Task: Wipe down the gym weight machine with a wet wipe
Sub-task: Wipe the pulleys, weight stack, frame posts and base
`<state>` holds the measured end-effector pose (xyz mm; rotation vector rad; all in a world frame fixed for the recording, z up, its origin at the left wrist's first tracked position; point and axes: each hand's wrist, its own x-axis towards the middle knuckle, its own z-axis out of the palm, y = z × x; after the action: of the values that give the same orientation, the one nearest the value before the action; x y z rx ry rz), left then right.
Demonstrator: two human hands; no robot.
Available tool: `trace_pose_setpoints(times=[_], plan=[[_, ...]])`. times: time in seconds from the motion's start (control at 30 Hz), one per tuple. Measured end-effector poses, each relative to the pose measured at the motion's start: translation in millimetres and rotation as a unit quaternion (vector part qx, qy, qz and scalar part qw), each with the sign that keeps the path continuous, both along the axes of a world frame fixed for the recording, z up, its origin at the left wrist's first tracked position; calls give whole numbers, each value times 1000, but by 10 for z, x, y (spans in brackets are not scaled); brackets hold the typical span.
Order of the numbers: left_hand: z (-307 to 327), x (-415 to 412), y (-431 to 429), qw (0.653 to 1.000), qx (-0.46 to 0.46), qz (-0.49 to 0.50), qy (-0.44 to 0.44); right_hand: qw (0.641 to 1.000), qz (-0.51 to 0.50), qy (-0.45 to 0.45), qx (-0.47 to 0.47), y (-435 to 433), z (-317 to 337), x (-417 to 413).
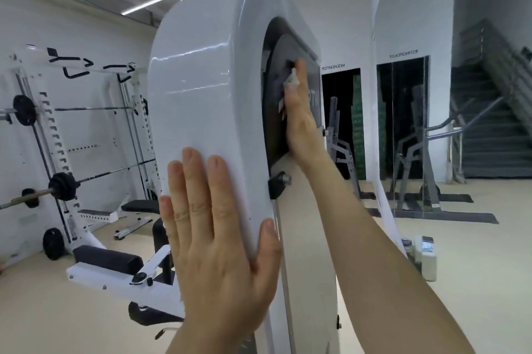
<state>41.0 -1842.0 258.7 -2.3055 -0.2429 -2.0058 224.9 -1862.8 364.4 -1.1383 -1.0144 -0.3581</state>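
— Machine status?
— Weight machine [207, 88]: I see its white shroud glossy, the dark inset panel [276, 111] under work. I cannot judge how much is already wiped; lower frame likely remains.
— Hands?
— Left hand [218, 227] flat, fingers spread wide, bracing the shroud edge. Right hand [298, 111] presses the wet wipe [291, 78] against the panel, fingers extended over it.

My one head-worn camera looks forward and slightly up, very close to the glossy white rounded shroud of the weight machine [207, 88], which fills the centre; its wide angle also catches the ceiling and the beige floor [475, 238].
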Motion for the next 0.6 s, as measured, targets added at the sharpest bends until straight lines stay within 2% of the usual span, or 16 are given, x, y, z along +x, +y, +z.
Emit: trace_pose_setpoints(times=[0.1, 0.3, 0.37, 0.43, 0.5, 0.6], plan=[[29, 41, -31, 1000, -3, 1, 3, 994, 9, 106, -5, 30, -66, 237], [42, 29, -23, 1000, -10, 3, 2, 984, 11, 173, -26, 118, -612, 335], [51, 27, -17, 1000, -5, 6, 1, 977, -2, 214, -12, 89, -643, 270], [28, 22, -35, 1000, -6, 4, 5, 965, -54, 251, 47, -3, -757, 166], [20, 19, -49, 1000, -3, -3, 2, 960, -159, 211, 96, -101, -895, 52], [59, 8, -23, 1000, 2, -3, -6, 971, -192, 127, 68, -131, -1071, -122]])
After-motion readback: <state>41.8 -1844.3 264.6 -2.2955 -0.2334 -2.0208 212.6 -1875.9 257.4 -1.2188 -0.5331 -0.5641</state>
